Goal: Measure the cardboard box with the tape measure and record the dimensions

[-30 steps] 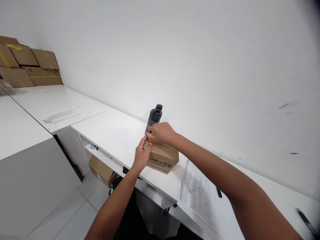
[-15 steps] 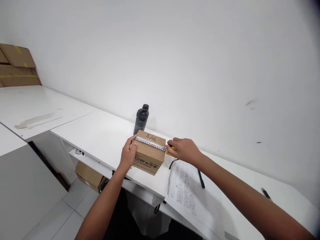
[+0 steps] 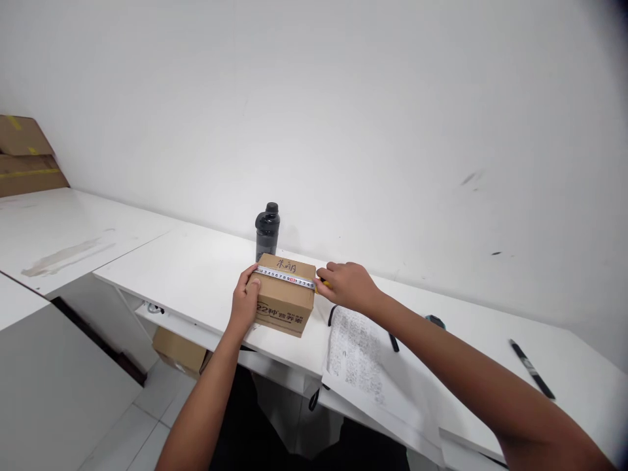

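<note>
A small brown cardboard box (image 3: 282,302) with dark printing on its front and handwriting on top stands on the white desk. Across its top lies the pulled-out blade of a tape measure (image 3: 287,278), numbers facing up. My left hand (image 3: 246,297) is closed at the box's left edge, its thumb on the box and its fingers at the blade's end. At the right edge, my right hand (image 3: 348,284) is wrapped round the yellow tape measure case, which is mostly hidden by the fingers.
Behind the box stands a dark bottle (image 3: 267,229). Handwritten paper sheets (image 3: 363,360) lie to the right, with a black marker (image 3: 532,369) farther right. Cardboard boxes (image 3: 29,154) are stacked at the far left. Another carton (image 3: 179,350) sits below the desk.
The view has shifted slightly, and more of the marker now shows at the right. Both hands still hold the tape measure across the box top.
</note>
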Demonstrator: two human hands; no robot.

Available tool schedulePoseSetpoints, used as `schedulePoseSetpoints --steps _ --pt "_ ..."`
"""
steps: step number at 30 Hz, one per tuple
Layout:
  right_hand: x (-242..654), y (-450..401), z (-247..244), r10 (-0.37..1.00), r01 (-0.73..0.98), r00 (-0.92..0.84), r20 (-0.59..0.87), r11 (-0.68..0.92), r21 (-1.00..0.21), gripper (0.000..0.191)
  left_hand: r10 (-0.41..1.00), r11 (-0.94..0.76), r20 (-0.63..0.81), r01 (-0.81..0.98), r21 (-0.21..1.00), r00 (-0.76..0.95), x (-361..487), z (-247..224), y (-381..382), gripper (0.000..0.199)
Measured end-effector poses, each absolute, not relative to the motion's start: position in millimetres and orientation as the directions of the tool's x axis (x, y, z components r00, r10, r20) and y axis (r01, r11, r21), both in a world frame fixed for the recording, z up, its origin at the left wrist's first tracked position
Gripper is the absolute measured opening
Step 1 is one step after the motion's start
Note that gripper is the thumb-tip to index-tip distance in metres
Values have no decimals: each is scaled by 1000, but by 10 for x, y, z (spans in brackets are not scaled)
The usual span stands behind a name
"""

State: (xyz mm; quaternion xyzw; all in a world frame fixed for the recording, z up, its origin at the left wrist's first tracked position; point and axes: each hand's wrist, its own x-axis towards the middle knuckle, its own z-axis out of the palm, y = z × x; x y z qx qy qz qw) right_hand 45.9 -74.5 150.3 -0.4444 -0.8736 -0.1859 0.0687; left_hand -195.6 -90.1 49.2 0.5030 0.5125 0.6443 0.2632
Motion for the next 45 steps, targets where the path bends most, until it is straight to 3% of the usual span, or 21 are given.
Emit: schedulePoseSetpoints --steps 10,22,30,35,40,42,45 --pt "298 -671 1639 790 835 -549 272 512 201 39 860 -330 349 116 937 -373 -1914 494 -924 42" --pt "-838 -427 1635 666 731 -679 310 652 200 38 887 -288 273 18 958 -373 -1930 467 -985 48" --pt "-979 -336 1572 692 765 -615 378 640 74 39 905 -294 261 -51 954 -337 -1910 471 -1018 62" --pt "-784 -390 1526 672 755 -510 538 649 -95 38 892 -276 250 -15 961 -376 -1892 448 -1017 55" --pt "-131 -506 1401 687 665 -251 682 634 -394 37 850 -309 306 65 949 -428 -1802 423 -952 47" --pt "209 -539 1295 750 590 -95 655 573 -570 36 835 -311 321 98 945 -446 -1742 437 -863 47" --pt "696 -570 1097 865 418 115 488 403 -814 39 834 -283 323 156 946 -448 -1635 508 -671 52"
